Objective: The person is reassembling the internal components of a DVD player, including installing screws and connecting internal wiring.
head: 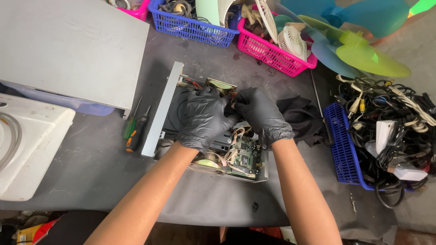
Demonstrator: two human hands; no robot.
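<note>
your left hand (203, 119) and right hand (262, 115), both in black gloves, meet fingertip to fingertip over the opened grey device (206, 131) in the middle of the dark tabletop (91, 168), pinching something small and dark that i cannot make out. its green circuit board (243, 156) lies bare below your wrists. two screwdrivers (136, 127) rest just left of the casing, a black cloth (302, 115) to its right.

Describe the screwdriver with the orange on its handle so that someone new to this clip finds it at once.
Start at the opened grey device under both gloved hands on the dark table. Just left of its long metal edge lie two screwdrivers side by side. The wanted screwdriver is the right-hand one, black-handled with an orange end; its neighbour is green.
</note>
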